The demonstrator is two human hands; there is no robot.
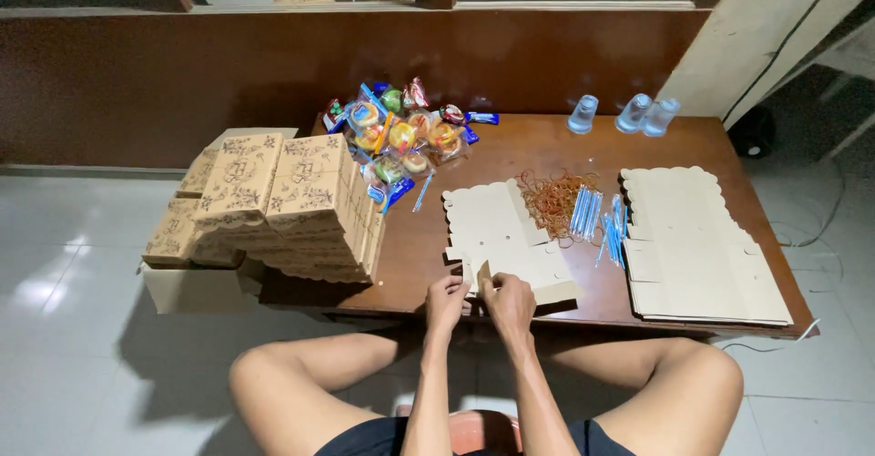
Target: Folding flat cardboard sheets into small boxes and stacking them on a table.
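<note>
We have both hands on the flat die-cut box blank (497,237) lying at the near edge of the bench (547,142). Left hand (445,303) and right hand (510,303) sit side by side at the blank's near edge, each grip pinched shut on a small tab folded up there. Landmark = that blank: stack of unfolded blanks (697,246) well to its right, rubber bands (551,199) and blue plastic spoons (597,219) touching or just beside its right edge, wrapped snacks (401,137) behind it to the left, pile of finished printed boxes (283,205) to its left, three clear cups (629,114) far behind it. Risks as we judge them: the blank overhangs the bench edge, so a hard pull could slide it off; thin card may tear or crease off the score line if the pinch twists; rubber bands could get dragged under the blank.
</note>
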